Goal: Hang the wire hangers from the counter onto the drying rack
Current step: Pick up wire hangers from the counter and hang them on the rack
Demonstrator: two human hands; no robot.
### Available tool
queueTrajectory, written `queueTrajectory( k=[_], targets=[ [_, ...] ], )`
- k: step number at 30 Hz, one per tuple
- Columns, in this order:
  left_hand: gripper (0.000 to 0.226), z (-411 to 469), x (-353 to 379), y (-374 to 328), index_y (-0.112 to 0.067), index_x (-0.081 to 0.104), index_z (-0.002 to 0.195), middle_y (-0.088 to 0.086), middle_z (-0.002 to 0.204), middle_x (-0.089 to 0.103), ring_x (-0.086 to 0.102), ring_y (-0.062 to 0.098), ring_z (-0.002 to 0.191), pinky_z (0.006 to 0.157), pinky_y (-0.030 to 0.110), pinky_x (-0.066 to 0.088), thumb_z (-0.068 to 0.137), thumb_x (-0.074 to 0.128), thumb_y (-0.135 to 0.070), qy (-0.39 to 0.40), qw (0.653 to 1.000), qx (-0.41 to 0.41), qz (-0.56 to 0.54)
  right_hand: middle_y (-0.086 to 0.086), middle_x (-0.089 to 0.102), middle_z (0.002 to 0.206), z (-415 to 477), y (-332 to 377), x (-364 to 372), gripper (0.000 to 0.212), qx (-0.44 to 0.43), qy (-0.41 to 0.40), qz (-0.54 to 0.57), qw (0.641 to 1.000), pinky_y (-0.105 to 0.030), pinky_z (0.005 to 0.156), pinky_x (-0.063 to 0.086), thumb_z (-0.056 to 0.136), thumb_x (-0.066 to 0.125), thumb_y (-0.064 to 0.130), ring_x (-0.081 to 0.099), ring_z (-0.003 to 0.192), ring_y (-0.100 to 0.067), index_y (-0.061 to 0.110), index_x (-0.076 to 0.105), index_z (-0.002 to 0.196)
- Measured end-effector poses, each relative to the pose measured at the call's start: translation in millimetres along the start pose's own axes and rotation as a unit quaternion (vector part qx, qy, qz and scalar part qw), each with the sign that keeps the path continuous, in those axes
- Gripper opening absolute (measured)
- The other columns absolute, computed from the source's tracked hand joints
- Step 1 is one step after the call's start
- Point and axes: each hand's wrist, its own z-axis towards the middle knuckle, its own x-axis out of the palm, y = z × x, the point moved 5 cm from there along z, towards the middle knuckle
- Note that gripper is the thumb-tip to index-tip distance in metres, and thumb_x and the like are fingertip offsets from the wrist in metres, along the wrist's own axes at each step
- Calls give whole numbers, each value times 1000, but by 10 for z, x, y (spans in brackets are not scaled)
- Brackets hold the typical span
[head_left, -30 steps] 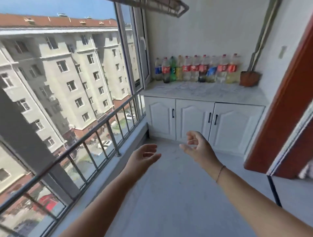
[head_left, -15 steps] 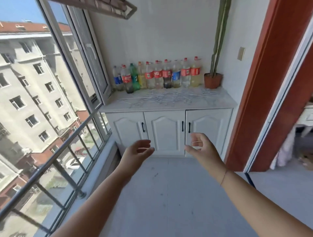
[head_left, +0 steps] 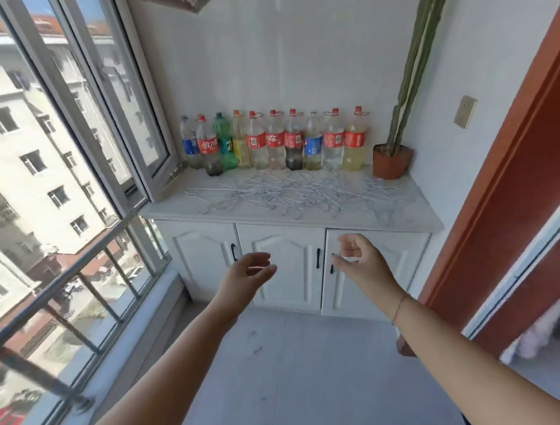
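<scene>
- Far left: grey-framed sliding window with a grey metal railing below it; apartment blocks beyond the glass.
- Top edge, left of centre: corner of a brownish overhead drying rack, high above the counter and mostly cut off by the frame (nothing seen hanging on the part in view).
- Left hand: raised in front of the white cabinet doors, fingers loosely curled and relaxed, holding nothing.
- Centre, on the pale marble-look counter: tangled heap of thin silver wire hangers, spread lengthwise along the counter from left to right, hooks pointing every which way; none picked up yet.
- Behind the heap, against the wall: row of plastic soft-drink bottles, upright, just beyond the hangers.
- Right hand: also raised and empty, fingers softly bent, thumb and forefinger near each other but pinching nothing.
- Key relation: heap up and forward of both hands, well apart from the fingers; right hand a touch higher and, by judgement, marginally nearer; left hand below the left-middle of the spread.
- Right of the heap: terracotta pot with a tall green cactus, then a red-brown door frame.
</scene>
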Motion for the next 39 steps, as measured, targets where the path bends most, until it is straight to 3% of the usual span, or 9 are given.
queueTrajectory(
  k=[7,17,21,26,31,33,35,39],
  targets=[
    [23,1084,187,110,-22,61,109,-12,98,66,60,-3,87,70,10,43,86,65,-23,-6,1000,-22,4,0,60,104,1080,-397,32,27,13,23,-6,1000,-1,64,43,81,69,14,56,97,-15,18,58,105],
    [27,2938,282,342,-18,62,112,-6,104,67,61,4,91,72,12,43,86,66,-22,-8,999,-48,13,0,63,98,2933,-1037,383,25,45,48,-51,997,-21,83,44,80,68,15,57,91,-15,14,65,104],
    [22,3543,301,352,-22,61,109,-8,98,66,59,0,86,55,13,39,87,64,-25,-2,998,-60,28,6,62,89,3532,-1252,543,18,61,71,-64,994,-16,75,42,80,68,13,56,85,-12,20,66,97],
    [23,4140,268,508,-20,63,109,-8,97,67,61,10,94,72,13,43,86,66,-23,-14,996,-85,24,2,64,90,4165,-1581,725,17,84,106,-94,986,-17,75,43,79,67,12,57,84,-15,23,66,91],
    [18,4580,328,739,-26,62,105,-11,95,66,59,4,82,55,15,39,87,64,-27,-36,991,-126,28,4,60,89,4750,-1929,903,16,79,163,-151,972,-10,69,40,78,68,15,53,79,-10,20,69,93],
    [19,4732,372,866,-26,63,104,-9,97,67,61,7,88,62,14,42,86,65,-28,-52,988,-143,17,4,61,90,4977,-2070,987,18,75,196,-177,962,-11,69,40,77,69,18,53,76,-5,19,71,95],
    [19,4874,435,974,-26,65,104,-6,99,69,62,10,97,73,17,44,85,66,-29,-63,985,-162,4,2,62,92,5209,-2210,1084,18,63,227,-210,949,-19,74,44,75,70,20,55,79,-7,22,72,93],
    [15,5130,608,1092,-25,64,101,-5,98,68,61,7,93,72,14,42,86,66,-26,-88,976,-198,-19,6,58,88,5603,-2396,1306,19,10,285,-299,910,-31,90,44,75,69,24,56,99,-16,24,73,94]
  ],
)
